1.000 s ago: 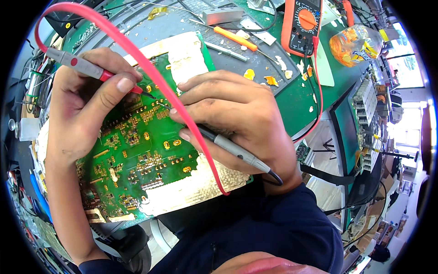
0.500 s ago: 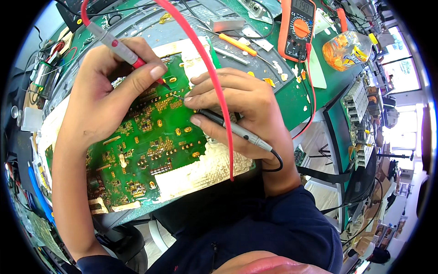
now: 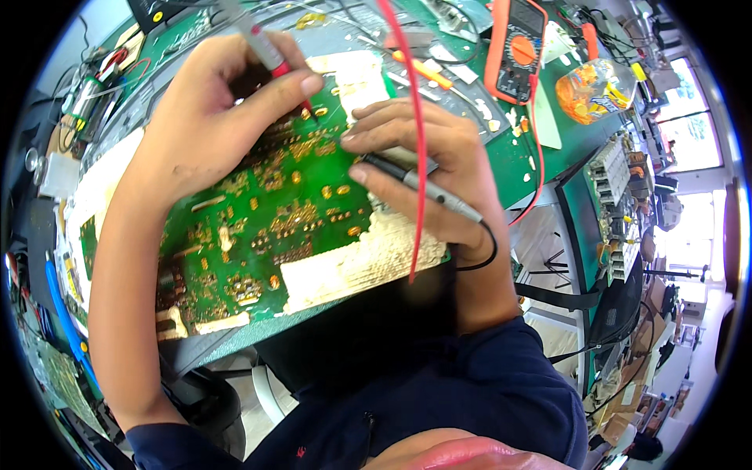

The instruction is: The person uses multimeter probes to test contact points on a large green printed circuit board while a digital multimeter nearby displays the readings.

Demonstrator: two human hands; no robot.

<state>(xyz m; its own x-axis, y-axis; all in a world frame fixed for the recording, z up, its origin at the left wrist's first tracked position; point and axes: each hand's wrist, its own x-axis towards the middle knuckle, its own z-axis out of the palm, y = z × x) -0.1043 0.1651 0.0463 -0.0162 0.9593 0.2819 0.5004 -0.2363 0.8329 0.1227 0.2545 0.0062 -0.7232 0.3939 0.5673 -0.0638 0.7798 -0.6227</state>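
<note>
A green circuit board (image 3: 313,168) with small gold-coloured parts and cream-coloured coating along its edges lies tilted beneath both hands. My left hand (image 3: 207,129) is over its far left part, closed on a red test probe (image 3: 270,56). That probe's dark tip points down at the board's upper part; whether it touches cannot be made out. To the right, my right hand (image 3: 450,153) grips a black test probe (image 3: 427,188) between thumb and fingers. Its tip, near the fingertips, is hard to make out. A red lead (image 3: 419,133) hangs in front of the right hand.
An orange multimeter (image 3: 521,51) lies at the far right, beside a clear bottle (image 3: 595,90) with orange contents. An orange-handled tool (image 3: 427,72) and pale scraps lie on the grey mat behind the board. Blue-handled pliers (image 3: 63,305) are at the left.
Both hands, with their probes, have shifted away from me and to the right. The board has shifted the same way in the view. The red lead hangs farther right.
</note>
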